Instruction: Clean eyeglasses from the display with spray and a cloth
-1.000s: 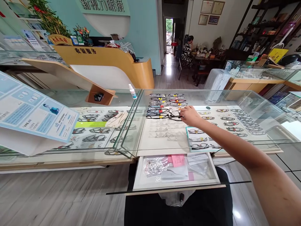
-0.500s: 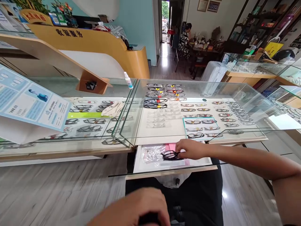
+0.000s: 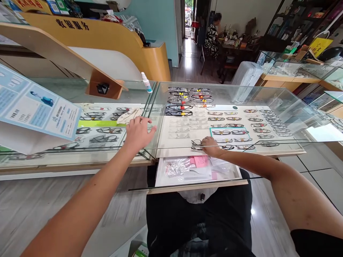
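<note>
My right hand (image 3: 210,146) is at a pair of dark-rimmed glasses (image 3: 197,142) above the pale base of the glass counter (image 3: 171,148). The glasses lie just left of the teal-edged board (image 3: 226,129), over the near part of the case. Right fingers: bent and drawn together, pinching, as far as I can judge, the right end of the frame; the exact contact is hidden behind my knuckles. Whether the frame bears on the base, I cannot tell.

My left hand (image 3: 139,134) is empty, fingers spread, near the joint of the two glass cases. Whether it presses on the glass, I cannot tell.

Handling assessment: a light grip at the frame's end is sound, since it leaves the lenses free of prints. I should hold the frame level, so that both rims meet the base together. The teal-edged board is close; a sideways slip could nudge its glasses. The open drawer (image 3: 197,188) lies below the front edge, so a loose pinch there risks a drop. My wrist should clear the glass edge.
</note>
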Demonstrator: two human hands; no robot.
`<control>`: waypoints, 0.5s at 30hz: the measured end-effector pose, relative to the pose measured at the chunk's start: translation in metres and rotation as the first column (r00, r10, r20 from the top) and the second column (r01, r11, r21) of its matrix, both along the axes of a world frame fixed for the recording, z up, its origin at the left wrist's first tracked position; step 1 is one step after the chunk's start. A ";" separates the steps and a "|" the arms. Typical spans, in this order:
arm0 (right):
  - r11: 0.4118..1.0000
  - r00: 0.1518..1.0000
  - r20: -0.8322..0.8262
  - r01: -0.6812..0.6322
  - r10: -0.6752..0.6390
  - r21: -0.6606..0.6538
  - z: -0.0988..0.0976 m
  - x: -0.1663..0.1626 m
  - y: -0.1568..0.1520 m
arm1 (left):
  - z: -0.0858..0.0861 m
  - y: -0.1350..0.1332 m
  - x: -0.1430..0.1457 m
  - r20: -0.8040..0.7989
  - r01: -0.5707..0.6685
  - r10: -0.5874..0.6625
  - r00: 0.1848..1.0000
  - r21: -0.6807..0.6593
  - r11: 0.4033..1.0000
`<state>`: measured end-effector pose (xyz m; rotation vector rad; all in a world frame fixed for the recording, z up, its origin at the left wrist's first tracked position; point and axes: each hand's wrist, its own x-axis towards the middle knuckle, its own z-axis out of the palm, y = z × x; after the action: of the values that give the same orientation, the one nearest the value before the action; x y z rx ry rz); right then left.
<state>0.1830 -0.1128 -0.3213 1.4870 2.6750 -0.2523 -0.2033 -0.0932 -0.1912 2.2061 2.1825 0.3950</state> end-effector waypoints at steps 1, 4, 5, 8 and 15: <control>1.000 1.000 -0.001 -0.001 0.002 0.012 -0.005 0.001 0.003 | -0.001 0.000 0.000 -0.006 0.003 -0.003 1.000 0.008 1.000; 0.999 1.000 -0.014 0.011 -0.010 0.042 -0.019 0.002 0.013 | 0.000 0.000 -0.001 0.003 0.006 -0.006 1.000 0.011 1.000; 0.999 1.000 -0.020 0.018 -0.017 0.049 -0.023 0.001 0.016 | 0.001 0.000 -0.001 0.007 0.005 -0.005 1.000 0.005 1.000; 0.997 0.999 -0.044 0.035 -0.032 0.070 -0.032 0.000 0.022 | 0.002 0.000 -0.001 0.009 -0.006 0.006 1.000 -0.013 1.000; 0.995 0.995 -0.099 0.006 0.004 0.101 -0.032 0.003 0.013 | -0.002 0.000 -0.001 0.018 -0.006 0.006 1.000 0.003 1.000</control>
<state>0.1858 -0.1003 -0.3529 1.5432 2.8038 -0.1984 -0.2048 -0.0929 -0.1933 2.1890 2.1822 0.4173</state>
